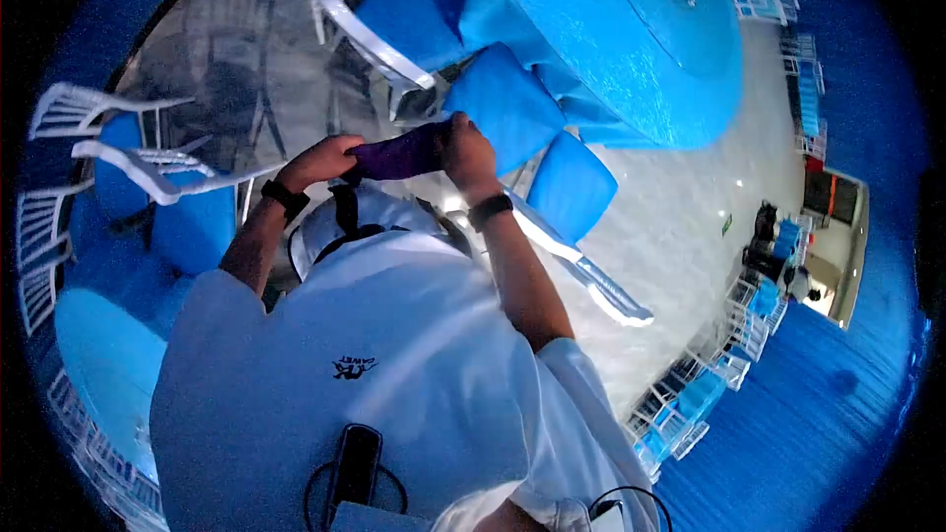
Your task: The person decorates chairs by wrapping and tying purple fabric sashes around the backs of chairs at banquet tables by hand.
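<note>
A dark purple cloth [399,155] is stretched between my two hands in front of my body. My left hand [323,162] is closed on one end of it. At the other end my right hand [468,155] grips the cloth with the thumb on top. Both wrists wear black bands. Just beyond the right hand stands a white chair with a blue seat [505,103], and another blue seat [574,185] lies close to the right forearm.
A round table [631,59] with a light blue cloth stands ahead, with small shiny items on it. White chairs [148,163] are at the left, near another round table [108,355]. More chairs [739,335] line the right side. A glossy pale floor [680,227] runs between.
</note>
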`<state>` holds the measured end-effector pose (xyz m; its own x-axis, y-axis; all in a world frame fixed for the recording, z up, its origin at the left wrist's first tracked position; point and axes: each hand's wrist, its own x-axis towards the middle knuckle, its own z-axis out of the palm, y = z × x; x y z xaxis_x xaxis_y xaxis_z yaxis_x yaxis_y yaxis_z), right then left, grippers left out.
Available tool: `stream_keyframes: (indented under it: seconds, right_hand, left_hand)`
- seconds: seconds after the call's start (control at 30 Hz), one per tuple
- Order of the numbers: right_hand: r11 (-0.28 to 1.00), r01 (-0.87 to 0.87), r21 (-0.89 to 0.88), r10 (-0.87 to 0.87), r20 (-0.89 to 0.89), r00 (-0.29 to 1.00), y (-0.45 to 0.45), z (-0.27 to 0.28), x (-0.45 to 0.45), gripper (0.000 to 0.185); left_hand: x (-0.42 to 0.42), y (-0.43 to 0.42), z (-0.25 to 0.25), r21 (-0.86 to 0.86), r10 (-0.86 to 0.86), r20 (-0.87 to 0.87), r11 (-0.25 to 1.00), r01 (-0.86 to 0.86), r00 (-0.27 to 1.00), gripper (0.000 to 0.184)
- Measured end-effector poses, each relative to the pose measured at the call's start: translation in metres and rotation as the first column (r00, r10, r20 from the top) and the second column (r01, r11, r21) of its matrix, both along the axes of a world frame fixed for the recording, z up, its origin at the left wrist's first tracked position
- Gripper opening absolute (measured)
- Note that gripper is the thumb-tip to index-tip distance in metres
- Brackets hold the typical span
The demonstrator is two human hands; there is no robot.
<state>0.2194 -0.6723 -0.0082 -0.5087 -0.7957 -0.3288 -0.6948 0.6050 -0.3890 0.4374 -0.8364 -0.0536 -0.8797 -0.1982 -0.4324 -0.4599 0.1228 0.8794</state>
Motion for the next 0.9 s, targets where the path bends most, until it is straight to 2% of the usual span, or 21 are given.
stream_keyframes:
  seconds: [0.03, 0.07, 0.1, 0.13, 0.2, 0.23, 0.27, 0.33, 0.4, 0.47, 0.5, 0.53, 0.57, 0.63, 0.67, 0.7, 0.77, 0.8, 0.83, 0.87, 0.9]
  right_hand:
    - [0.998, 0.057, 0.028, -0.057, -0.012, 0.998, 0.010, 0.002, 0.001, 0.039]
    - [0.994, -0.006, -0.106, -0.003, -0.079, 0.997, 0.030, 0.000, 0.005, 0.036]
    - [0.996, 0.028, -0.088, -0.039, -0.124, 0.992, 0.045, 0.000, 0.008, 0.035]
    - [0.995, 0.062, -0.075, -0.074, -0.167, 0.983, 0.059, -0.001, 0.011, 0.035]
    - [0.988, 0.078, -0.134, -0.104, -0.199, 0.975, 0.090, 0.000, 0.012, 0.036]
    - [0.979, 0.064, -0.191, -0.107, -0.226, 0.968, 0.103, 0.002, 0.013, 0.037]
    - [0.992, 0.088, -0.090, -0.110, -0.273, 0.956, 0.114, 0.002, 0.014, 0.038]
    - [0.990, 0.094, -0.109, -0.121, -0.275, 0.954, 0.119, 0.012, 0.014, 0.039]
    - [0.992, 0.093, -0.088, -0.114, -0.273, 0.955, 0.109, 0.006, 0.012, 0.041]
    - [0.996, 0.083, -0.037, -0.090, -0.277, 0.957, 0.089, -0.009, 0.016, 0.042]
    - [0.996, 0.090, -0.011, -0.089, -0.309, 0.947, 0.071, -0.005, 0.021, 0.042]
    - [0.995, 0.104, -0.001, -0.100, -0.279, 0.955, 0.051, -0.007, 0.021, 0.040]
    - [1.000, -0.009, 0.027, 0.015, -0.242, 0.970, 0.035, 0.008, 0.021, 0.034]
    - [0.998, 0.011, 0.059, 0.001, -0.207, 0.978, 0.006, 0.007, 0.019, 0.031]
    - [0.998, 0.031, 0.063, -0.021, -0.157, 0.987, -0.004, 0.010, 0.017, 0.033]
    - [0.996, 0.071, 0.053, -0.061, -0.161, 0.985, -0.007, 0.009, 0.016, 0.033]
    - [0.999, -0.004, 0.050, 0.007, -0.066, 0.998, -0.003, 0.003, 0.011, 0.036]
    - [0.999, 0.035, -0.003, -0.035, -0.049, 0.998, 0.002, -0.004, 0.011, 0.038]
    - [0.996, 0.042, -0.081, -0.052, -0.114, 0.992, 0.016, -0.005, 0.014, 0.036]
    - [0.995, 0.093, -0.017, -0.094, -0.027, 0.995, 0.025, -0.009, 0.012, 0.034]
    - [0.989, 0.077, -0.124, -0.086, -0.069, 0.994, 0.041, -0.014, 0.013, 0.030]
  left_hand:
    - [-0.011, 0.004, -0.002, 0.043, -0.026, -0.025, 0.999, 0.027, 0.999, 0.028]
    - [-0.024, 0.008, -0.004, 0.087, -0.053, -0.050, 0.995, 0.057, 0.997, 0.028]
    - [-0.045, 0.008, -0.002, -0.124, -0.219, 0.016, 0.968, 0.219, 0.976, 0.026]
    - [-0.061, 0.017, -0.007, -0.117, -0.248, 0.009, 0.962, 0.247, 0.969, 0.026]
    - [-0.084, 0.029, -0.016, -0.204, -0.207, -0.135, 0.963, 0.178, 0.969, 0.024]
    - [-0.095, 0.032, -0.005, -0.200, -0.256, -0.127, 0.953, 0.228, 0.958, 0.025]
    - [-0.103, 0.035, 0.002, -0.204, -0.267, -0.121, 0.949, 0.240, 0.956, 0.025]
    - [-0.115, 0.035, 0.010, -0.325, -0.376, 0.046, 0.871, 0.369, 0.926, 0.028]
    - [-0.106, 0.026, -0.017, -0.374, -0.421, 0.044, 0.834, 0.406, 0.906, 0.029]
    - [-0.089, 0.021, -0.020, -0.232, -0.267, 0.023, 0.936, 0.265, 0.963, 0.029]
    - [-0.078, 0.012, -0.018, -0.205, -0.250, 0.113, 0.941, 0.269, 0.962, 0.029]
    - [-0.060, 0.002, -0.031, -0.230, -0.189, 0.022, 0.955, 0.189, 0.982, 0.027]
    - [-0.046, -0.003, -0.015, -0.297, -0.125, 0.053, 0.945, 0.136, 0.991, 0.027]
    - [-0.012, -0.016, -0.032, -0.388, 0.074, -0.124, 0.914, -0.117, 0.990, 0.025]
    - [-0.001, -0.021, -0.027, -0.355, 0.117, -0.180, 0.918, -0.175, 0.977, 0.024]
    - [0.011, -0.032, -0.040, -0.284, 0.154, -0.117, 0.941, -0.182, 0.981, 0.023]
    - [0.013, -0.028, -0.013, -0.281, 0.204, -0.149, 0.930, -0.239, 0.968, 0.024]
    - [0.012, -0.030, -0.015, -0.159, 0.280, -0.070, 0.944, -0.288, 0.957, 0.026]
    - [-0.002, -0.018, 0.014, -0.207, 0.260, -0.170, 0.934, -0.292, 0.951, 0.028]
    - [-0.016, -0.011, 0.021, -0.065, 0.325, -0.150, 0.939, -0.337, 0.934, 0.029]
    - [-0.032, -0.005, 0.017, -0.068, 0.332, -0.189, 0.934, -0.350, 0.924, 0.029]
